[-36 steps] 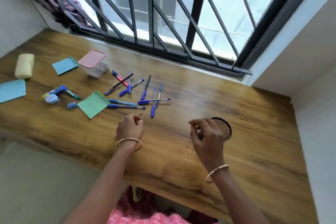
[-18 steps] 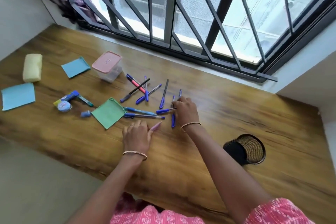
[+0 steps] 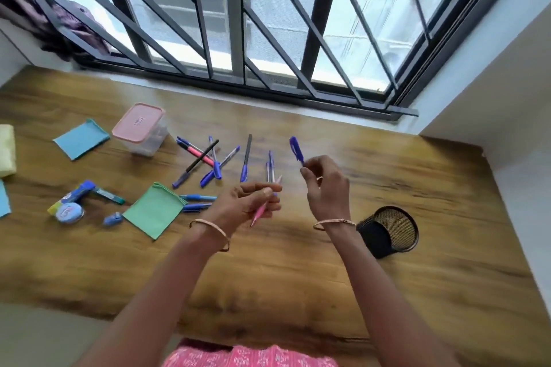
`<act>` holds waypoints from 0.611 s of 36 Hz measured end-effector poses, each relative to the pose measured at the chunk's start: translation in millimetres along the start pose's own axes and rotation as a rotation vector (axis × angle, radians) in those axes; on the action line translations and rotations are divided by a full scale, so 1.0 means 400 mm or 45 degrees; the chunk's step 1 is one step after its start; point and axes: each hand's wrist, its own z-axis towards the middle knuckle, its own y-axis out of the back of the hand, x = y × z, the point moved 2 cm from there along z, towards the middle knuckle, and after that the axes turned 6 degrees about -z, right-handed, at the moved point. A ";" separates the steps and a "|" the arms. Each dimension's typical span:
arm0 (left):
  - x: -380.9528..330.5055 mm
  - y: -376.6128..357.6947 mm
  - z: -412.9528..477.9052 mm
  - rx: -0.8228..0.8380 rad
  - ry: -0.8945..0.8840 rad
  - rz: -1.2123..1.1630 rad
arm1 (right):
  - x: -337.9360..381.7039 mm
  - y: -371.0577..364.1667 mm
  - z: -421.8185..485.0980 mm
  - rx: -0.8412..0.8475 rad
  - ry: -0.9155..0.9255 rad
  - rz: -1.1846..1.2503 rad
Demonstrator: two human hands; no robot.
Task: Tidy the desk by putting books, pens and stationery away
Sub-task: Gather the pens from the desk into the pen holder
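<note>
Pens of blue, black and pink plastic (image 3: pixel 208 161) lie in a crossed cluster on the far middle of the brown wood-grain desk (image 3: pixel 328 277). Overlap prevents a firm count; about five show.

At the left edge, a pale yellow soft block (image 3: pixel 6 155) and a light blue paper sheet (image 3: pixel 3 202) are cut off by the frame. Next come one blue square note pad (image 3: pixel 81 138) and one clear plastic box with a pink lid (image 3: pixel 138 127). Four small items follow: a blue-and-yellow tube (image 3: pixel 74 195), a round blue case (image 3: pixel 70 213), a green stick (image 3: pixel 108 196) and a small blue object (image 3: pixel 113 218). Their labels are unreadable. One green square note pad (image 3: pixel 153 209) touches the ends of two blue-grip pens (image 3: pixel 198 197). One dark-barrelled pen with a blue cap (image 3: pixel 246 162) lies just right of the cluster.

The left hand (image 3: pixel 247 205), blurred, has its fingers curled round one pink pen (image 3: pixel 261 211). Two clear pens (image 3: pixel 270 170) show just behind it; whether they are held or lying on the desk cannot be told. The right hand (image 3: pixel 325 185) pinches one blue-capped pen (image 3: pixel 296 150) in the air. Each wrist carries one thin metal bangle (image 3: pixel 210 228). One black mesh cup (image 3: pixel 387 231) sits near the right wrist.

A window with a dark metal grille (image 3: pixel 238 24) runs along the far edge.
</note>
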 end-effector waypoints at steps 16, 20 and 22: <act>0.072 -0.426 0.079 0.197 -0.343 0.293 | -0.206 0.434 -0.170 -0.315 -0.428 -0.113; 0.129 -0.478 0.119 0.155 -0.460 0.473 | -0.246 0.414 -0.165 -0.163 -0.381 -0.258; 0.155 -0.484 0.132 0.081 -0.574 0.668 | -0.266 0.399 -0.159 -0.104 -0.361 -0.305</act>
